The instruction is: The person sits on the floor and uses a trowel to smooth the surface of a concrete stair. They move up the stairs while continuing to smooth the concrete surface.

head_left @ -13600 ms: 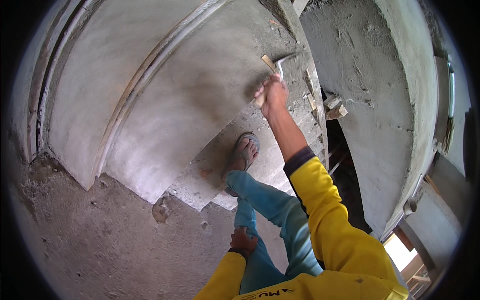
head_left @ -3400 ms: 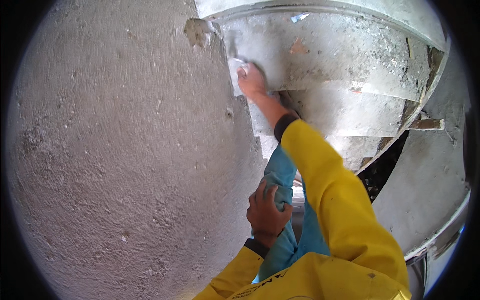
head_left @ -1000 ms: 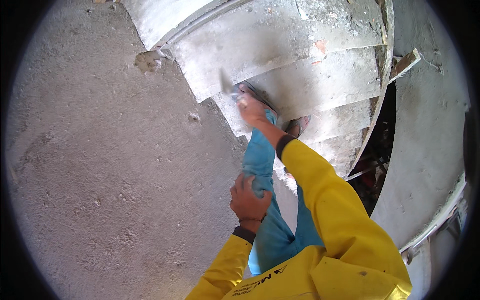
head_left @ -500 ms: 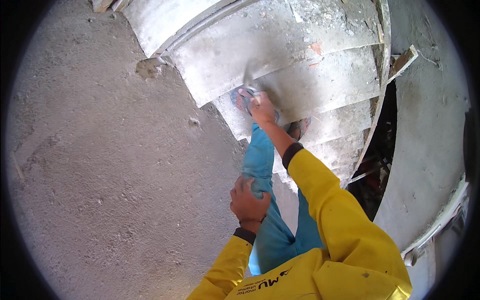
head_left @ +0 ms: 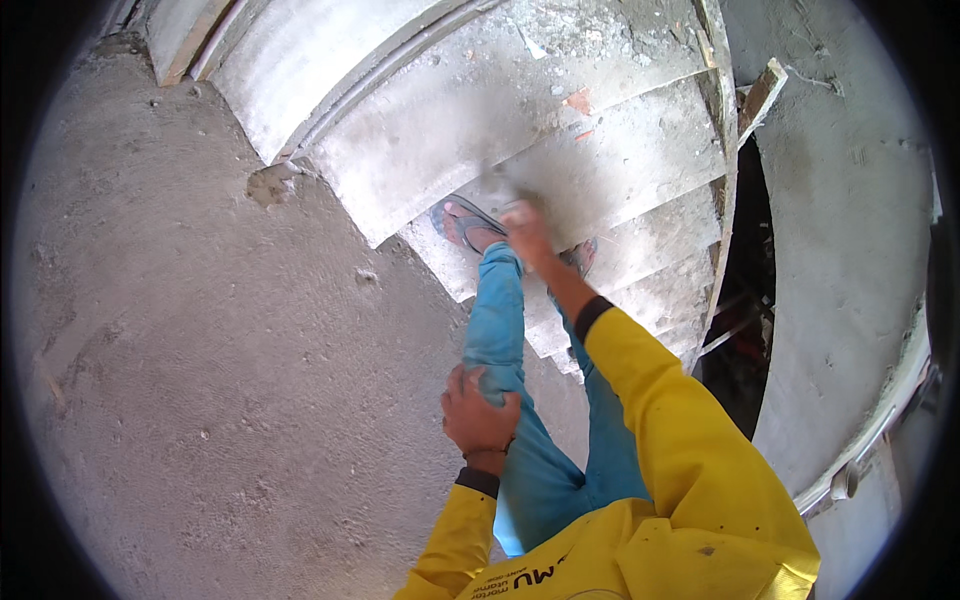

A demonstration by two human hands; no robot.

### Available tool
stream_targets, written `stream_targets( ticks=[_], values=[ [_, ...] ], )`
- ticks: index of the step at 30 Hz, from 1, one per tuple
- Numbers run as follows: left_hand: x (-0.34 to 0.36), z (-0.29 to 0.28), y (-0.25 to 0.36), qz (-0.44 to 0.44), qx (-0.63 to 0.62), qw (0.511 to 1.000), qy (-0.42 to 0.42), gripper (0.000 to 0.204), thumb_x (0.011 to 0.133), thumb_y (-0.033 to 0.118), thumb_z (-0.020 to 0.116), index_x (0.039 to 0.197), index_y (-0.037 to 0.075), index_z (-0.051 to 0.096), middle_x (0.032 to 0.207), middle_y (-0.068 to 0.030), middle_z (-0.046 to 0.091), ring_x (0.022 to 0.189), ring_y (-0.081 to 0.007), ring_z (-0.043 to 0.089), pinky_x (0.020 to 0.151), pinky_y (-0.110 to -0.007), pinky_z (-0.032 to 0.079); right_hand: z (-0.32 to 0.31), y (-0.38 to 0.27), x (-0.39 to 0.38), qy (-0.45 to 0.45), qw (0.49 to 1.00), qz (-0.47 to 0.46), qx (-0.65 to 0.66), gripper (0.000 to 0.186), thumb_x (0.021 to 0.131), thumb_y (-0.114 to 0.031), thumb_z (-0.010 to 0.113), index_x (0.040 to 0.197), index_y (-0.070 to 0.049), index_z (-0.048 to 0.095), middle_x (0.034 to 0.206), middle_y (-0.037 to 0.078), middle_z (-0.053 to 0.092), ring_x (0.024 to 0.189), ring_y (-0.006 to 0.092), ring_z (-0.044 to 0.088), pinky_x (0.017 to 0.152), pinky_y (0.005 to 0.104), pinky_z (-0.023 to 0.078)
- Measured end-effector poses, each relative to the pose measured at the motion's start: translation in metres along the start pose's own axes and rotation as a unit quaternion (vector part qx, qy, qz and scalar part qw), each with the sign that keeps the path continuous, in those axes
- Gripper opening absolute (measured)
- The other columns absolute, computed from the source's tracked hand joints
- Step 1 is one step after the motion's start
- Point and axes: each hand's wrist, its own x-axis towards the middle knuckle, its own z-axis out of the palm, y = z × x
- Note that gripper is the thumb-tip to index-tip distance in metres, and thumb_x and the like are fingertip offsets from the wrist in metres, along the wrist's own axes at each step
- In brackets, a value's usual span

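My right hand [head_left: 528, 232], blurred by motion, is closed just above the concrete stair treads, beside my left foot. A smeared grey thing [head_left: 496, 182] shows at its fingers; its kind cannot be made out. My left hand [head_left: 480, 414] is wrapped round my left knee, over the blue trousers [head_left: 497, 325]. My left foot in a dark flip-flop [head_left: 473, 221] stands on a step [head_left: 625, 155]. The other flip-flop [head_left: 580, 256] is partly hidden behind my right forearm.
Dusty winding steps fan out, with rubble [head_left: 577, 100] on an upper tread. A rough grey wall [head_left: 230, 330] rises at left. At right, a wooden board edge [head_left: 728, 150] and a jutting plank [head_left: 763, 98] border a dark gap [head_left: 745, 330].
My right hand has shifted slightly rightward relative to my left foot, taking the blurred grey thing along. My left hand stays on the knee. The whole view has shifted a little.
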Motion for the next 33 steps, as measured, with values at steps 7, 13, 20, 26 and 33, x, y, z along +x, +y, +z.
stream_targets(
  ticks=[7, 13, 20, 26, 33],
  values=[
    [0.031, -0.103, 0.067, 0.265, -0.153, 0.943, 0.128, 0.047, 0.079, 0.015, 0.072, 0.125, 0.009, 0.064, 0.141, -0.022, 0.054, 0.12, -0.04, 0.057, 0.099, -0.05, 0.047, -0.058, -0.026, 0.063, 0.157, 0.973, -0.166, -0.046, 0.04, 0.096, -0.029, 0.065, 0.127, -0.006, 0.057, 0.086, 0.014, 0.067, 0.065, 0.0246, 0.066, 0.059, 0.0398, 0.055],
    [0.089, -0.167, 0.188, 0.462, -0.229, 0.852, 0.094, 0.045, 0.082, 0.01, 0.071, 0.126, 0.006, 0.063, 0.133, -0.0163, 0.062, 0.119, -0.0367, 0.061, 0.1, -0.044, 0.048, -0.044, -0.166, 0.103, -0.285, 0.938, 0.066, 0.184, 0.04, 0.095, -0.027, 0.066, 0.126, -0.003, 0.057, 0.078, 0.012, 0.065, 0.052, 0.018, 0.06, 0.047, 0.0348, 0.049],
    [0.113, -0.13, 0.223, 0.453, -0.344, 0.822, 0.031, 0.04, 0.084, 0.01, 0.069, 0.124, 0.005, 0.062, 0.129, -0.0173, 0.063, 0.113, -0.037, 0.062, 0.097, -0.044, 0.049, -0.004, -0.184, 0.159, -0.332, 0.933, 0.086, 0.112, 0.042, 0.094, -0.032, 0.064, 0.126, -0.004, 0.063, 0.067, 0.009, 0.065, 0.052, 0.02, 0.062, 0.049, 0.0353, 0.049],
    [0.147, -0.151, 0.232, 0.419, -0.374, 0.824, 0.076, 0.039, 0.085, 0.01, 0.068, 0.123, 0.003, 0.062, 0.126, -0.0173, 0.063, 0.108, -0.0358, 0.063, 0.094, -0.044, 0.05, 0.014, -0.192, 0.117, -0.256, 0.921, 0.182, 0.23, 0.044, 0.096, -0.035, 0.063, 0.126, -0.002, 0.063, 0.087, 0.013, 0.071, 0.067, 0.0216, 0.068, 0.06, 0.0361, 0.054],
    [0.167, -0.149, 0.253, 0.413, -0.416, 0.806, 0.079, 0.035, 0.084, 0.011, 0.069, 0.117, 0.001, 0.061, 0.12, -0.0143, 0.062, 0.104, -0.0319, 0.062, 0.09, -0.042, 0.05, 0.009, -0.155, 0.162, -0.134, 0.985, -0.101, -0.041, 0.043, 0.095, -0.037, 0.062, 0.122, -0.004, 0.063, 0.112, 0.021, 0.071, 0.106, 0.038, 0.068, 0.095, 0.0482, 0.051]
  ],
)
